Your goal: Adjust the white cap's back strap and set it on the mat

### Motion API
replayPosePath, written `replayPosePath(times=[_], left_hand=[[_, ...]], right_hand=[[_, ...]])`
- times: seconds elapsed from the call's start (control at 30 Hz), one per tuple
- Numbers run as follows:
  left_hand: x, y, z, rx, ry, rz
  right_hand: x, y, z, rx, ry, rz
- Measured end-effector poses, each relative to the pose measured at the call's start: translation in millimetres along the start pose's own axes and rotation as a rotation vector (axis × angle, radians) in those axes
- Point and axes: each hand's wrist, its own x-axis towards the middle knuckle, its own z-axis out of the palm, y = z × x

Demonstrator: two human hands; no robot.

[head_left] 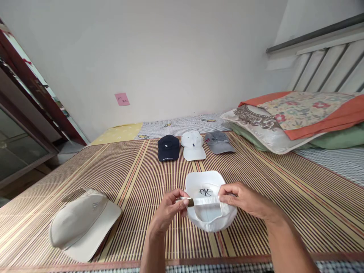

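Observation:
Between my hands, low over the striped mat, is a white baseball cap [212, 223] with a dark "CK" on it. Its brim points away from me and its back opening and strap face me. My left hand [173, 206] pinches the left end of the strap, beside a small brown buckle [190, 202]. The thumb and fingers of my right hand [241, 197] are closed on the strap's right end, at the cap's edge. To the left lies a beige cap [82, 223], brim toward me.
Beyond stand a navy cap [168, 148], a white cap [193, 145] and a grey cap [219, 142] in a row on the bamboo mat [136, 212]. Pillows [307, 117] are stacked at the right by a radiator [330, 64]. A pink note [122, 99] is on the wall.

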Motion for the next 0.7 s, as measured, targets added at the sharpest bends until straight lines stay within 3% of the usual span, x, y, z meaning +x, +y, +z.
replayPosePath(times=[0.7], left_hand=[[1.3,-1.2,1.6,0.012,0.003,0.034]], right_hand=[[3.3,1.0,4.7,-0.064,0.019,0.065]])
